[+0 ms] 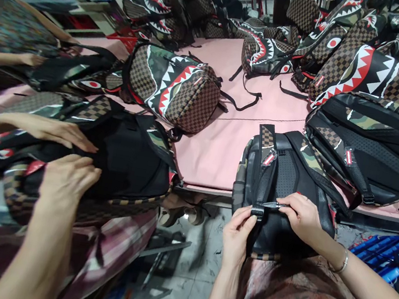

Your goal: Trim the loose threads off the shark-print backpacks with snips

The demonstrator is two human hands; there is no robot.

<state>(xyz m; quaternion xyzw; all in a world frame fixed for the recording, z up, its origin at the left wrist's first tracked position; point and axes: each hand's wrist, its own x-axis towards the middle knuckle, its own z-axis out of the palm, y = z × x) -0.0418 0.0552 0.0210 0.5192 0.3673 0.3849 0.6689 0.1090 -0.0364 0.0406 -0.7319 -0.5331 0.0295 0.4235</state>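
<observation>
On the right, a black-backed backpack [288,177] with camouflage and brown check trim leans against the table edge. My left hand [240,225] pinches the backpack's shoulder strap [255,233] at its black buckle [257,212]. My right hand [301,215], with a bracelet on the wrist, is closed round small thread snips [270,205]. Their pointed silver blades face left and lie close to the buckle. Whether a thread sits between the blades is too small to tell. A hang tag [269,157] hangs higher on the same strap.
At left a co-worker's hands [71,174] press on another backpack [129,158]. A shark-mouth backpack [175,89] lies on the pink table [206,156]. More backpacks [372,76] are piled behind and at right. Blue plastic crates [388,257] stand low on the right.
</observation>
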